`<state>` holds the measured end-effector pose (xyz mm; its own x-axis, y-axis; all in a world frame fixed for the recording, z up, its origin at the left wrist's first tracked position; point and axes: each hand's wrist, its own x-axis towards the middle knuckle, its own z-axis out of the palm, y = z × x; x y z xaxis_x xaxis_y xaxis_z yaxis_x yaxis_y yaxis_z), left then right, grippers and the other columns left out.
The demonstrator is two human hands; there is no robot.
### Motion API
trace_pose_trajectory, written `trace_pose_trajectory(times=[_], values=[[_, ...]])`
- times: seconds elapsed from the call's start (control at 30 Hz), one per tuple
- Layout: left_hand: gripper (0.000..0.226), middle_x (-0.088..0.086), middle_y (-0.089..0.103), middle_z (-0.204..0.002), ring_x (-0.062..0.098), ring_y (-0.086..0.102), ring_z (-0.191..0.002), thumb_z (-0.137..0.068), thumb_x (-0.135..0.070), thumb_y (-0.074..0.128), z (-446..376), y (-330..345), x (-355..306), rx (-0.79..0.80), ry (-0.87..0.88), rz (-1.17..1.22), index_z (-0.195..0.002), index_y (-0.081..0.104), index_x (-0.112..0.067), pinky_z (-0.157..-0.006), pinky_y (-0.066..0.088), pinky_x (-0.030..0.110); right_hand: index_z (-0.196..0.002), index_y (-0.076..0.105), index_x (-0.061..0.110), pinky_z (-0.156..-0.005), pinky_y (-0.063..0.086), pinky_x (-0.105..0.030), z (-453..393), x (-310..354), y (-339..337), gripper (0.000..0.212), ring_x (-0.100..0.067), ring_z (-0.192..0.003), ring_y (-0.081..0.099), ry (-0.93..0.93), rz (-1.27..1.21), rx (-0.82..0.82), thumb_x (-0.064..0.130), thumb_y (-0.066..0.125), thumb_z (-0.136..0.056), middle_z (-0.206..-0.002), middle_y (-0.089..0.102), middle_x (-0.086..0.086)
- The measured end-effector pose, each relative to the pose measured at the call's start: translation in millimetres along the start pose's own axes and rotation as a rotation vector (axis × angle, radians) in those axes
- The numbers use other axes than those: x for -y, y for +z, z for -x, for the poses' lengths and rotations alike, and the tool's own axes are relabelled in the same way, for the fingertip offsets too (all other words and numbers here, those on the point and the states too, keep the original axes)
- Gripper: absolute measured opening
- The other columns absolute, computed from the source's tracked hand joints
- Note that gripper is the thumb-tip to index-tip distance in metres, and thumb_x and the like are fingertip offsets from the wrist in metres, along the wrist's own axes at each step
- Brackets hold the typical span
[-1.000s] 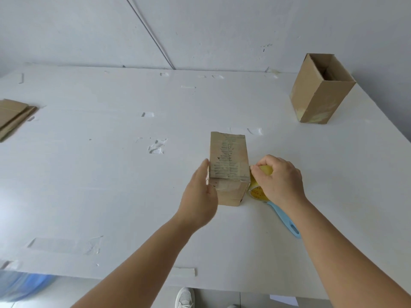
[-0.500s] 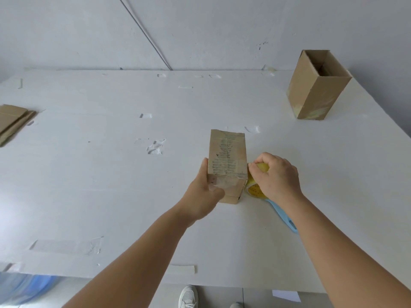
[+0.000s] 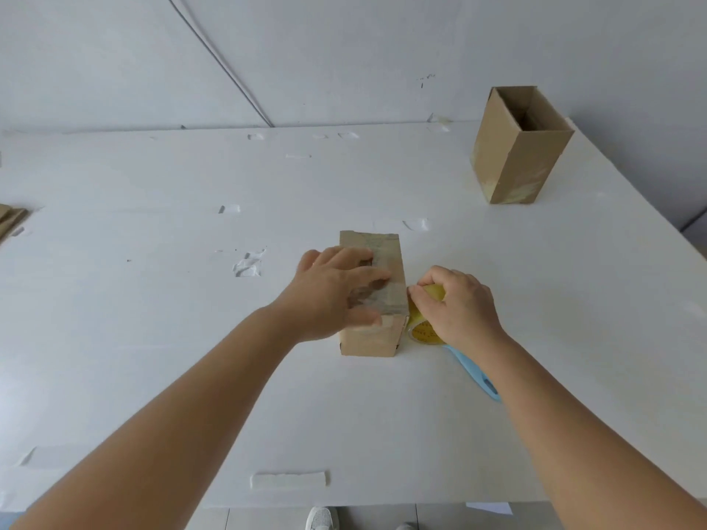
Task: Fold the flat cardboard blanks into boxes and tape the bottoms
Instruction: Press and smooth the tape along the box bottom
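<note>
A small cardboard box [image 3: 373, 340] stands bottom-up at the middle of the white table [image 3: 153, 300], with clear tape across its upper face. My left hand [image 3: 336, 290] lies flat on that face, fingers straight, pressing the tape. My right hand [image 3: 457, 306] grips a yellow tape roll [image 3: 421, 330] on a blue-handled dispenser [image 3: 476, 372], held against the box's right side.
An upright open cardboard box [image 3: 516, 147] stands at the back right near the table's corner. Flat cardboard blanks [image 3: 11, 219] lie at the left edge. Scraps of tape [image 3: 248, 265] stick to the table, and a strip [image 3: 289, 480] near the front edge.
My left hand has moved from the box's left side up onto its top face and now presses the tape flat. My right hand has stayed with the tape roll beside the box.
</note>
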<state>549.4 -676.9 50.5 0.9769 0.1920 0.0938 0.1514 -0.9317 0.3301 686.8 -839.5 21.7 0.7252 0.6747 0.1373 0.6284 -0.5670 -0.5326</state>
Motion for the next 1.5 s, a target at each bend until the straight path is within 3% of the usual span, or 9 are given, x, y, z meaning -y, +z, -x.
trace_pose_trajectory(times=[0.27,0.43,0.6,0.7,0.87,1.1,1.27,1.4,1.5], values=[[0.071,-0.016,0.033,-0.149,0.007,0.006,-0.145,-0.08,-0.069,0.051,-46,2,-20,0.193,0.194,-0.132,-0.141,0.038,-0.035,-0.113,0.002,0.033,-0.084,0.058,0.021,-0.075,0.042,-0.033,2,-5,-5,0.022,-0.018,-0.082,0.054,-0.049,-0.102,0.017,0.034,0.044,-0.095,-0.079,0.06,0.005],[0.052,-0.021,0.047,-0.129,0.007,0.017,-0.142,-0.078,-0.067,0.056,-34,13,-12,0.021,0.132,-0.041,-0.12,0.056,-0.037,-0.107,0.007,0.03,-0.097,0.064,0.035,-0.071,0.042,-0.021,9,-23,-9,0.016,-0.003,-0.09,0.057,0.264,-0.655,0.134,0.042,0.05,-0.093,-0.094,0.063,0.014],[0.051,-0.021,0.051,-0.124,0.008,0.022,-0.14,-0.077,-0.068,0.053,-28,21,-13,-0.086,0.042,-0.083,-0.116,0.059,-0.036,-0.104,0.01,0.03,-0.072,0.064,0.026,-0.057,0.043,-0.013,-1,-16,-3,0.019,-0.002,-0.065,0.053,0.287,-0.879,0.065,0.032,0.061,-0.089,-0.068,0.057,0.011],[0.056,-0.019,0.051,-0.126,0.008,0.022,-0.14,-0.077,-0.069,0.053,-26,23,-11,-0.114,0.005,-0.073,-0.12,0.059,-0.035,-0.103,0.01,0.03,-0.075,0.068,0.031,-0.06,0.043,-0.009,-13,-16,-9,0.013,0.005,-0.067,0.054,0.198,-0.716,0.071,0.038,0.064,-0.085,-0.07,0.061,0.018],[0.055,-0.019,0.051,-0.127,0.008,0.019,-0.14,-0.079,-0.067,0.051,-29,24,-12,-0.076,0.023,-0.085,-0.123,0.058,-0.034,-0.104,0.008,0.031,-0.086,0.067,0.037,-0.085,0.031,-0.034,-32,-28,-14,0.021,-0.015,-0.095,0.041,0.099,0.122,0.102,0.055,0.056,-0.083,-0.088,0.054,0.005],[0.074,-0.016,0.051,-0.117,0.014,0.025,-0.13,-0.078,-0.084,0.023,-44,5,-11,0.058,0.047,-0.064,-0.128,0.052,-0.038,-0.103,0.006,0.029,-0.09,0.068,0.028,-0.079,0.023,-0.032,-38,-30,-20,0.034,-0.017,-0.089,0.037,-0.032,0.148,0.005,0.047,0.04,-0.094,-0.072,0.037,0.012],[0.043,-0.01,0.052,-0.11,0.015,0.046,-0.104,-0.091,-0.051,0.045,-88,-11,-20,0.313,0.04,0.022,-0.132,0.047,-0.038,-0.1,0.029,0.032,-0.09,0.066,0.024,-0.079,0.022,-0.032,-40,-22,-28,0.044,-0.016,-0.086,0.037,-0.125,0.223,0.001,0.049,0.03,-0.093,-0.074,0.038,0.01],[0.011,-0.018,0.05,-0.076,0.004,0.05,-0.071,-0.087,-0.048,0.057,-111,-12,-33,0.518,0.011,0.091,-0.082,0.053,-0.039,-0.061,0.034,0.021,-0.09,0.064,0.022,-0.079,0.025,-0.032,-39,-16,-30,0.04,-0.015,-0.084,0.036,-0.172,0.239,-0.033,0.046,0.032,-0.095,-0.077,0.039,0.008],[0.017,-0.01,0.059,-0.071,0.008,0.054,-0.067,-0.083,-0.04,0.067,-114,-8,-31,0.482,-0.023,0.224,-0.069,0.058,-0.035,-0.06,0.04,0.024,-0.091,0.059,0.022,-0.081,0.027,-0.032,-37,-16,-33,0.038,-0.013,-0.085,0.037,-0.159,0.218,-0.046,0.047,0.031,-0.093,-0.081,0.044,0.009]])
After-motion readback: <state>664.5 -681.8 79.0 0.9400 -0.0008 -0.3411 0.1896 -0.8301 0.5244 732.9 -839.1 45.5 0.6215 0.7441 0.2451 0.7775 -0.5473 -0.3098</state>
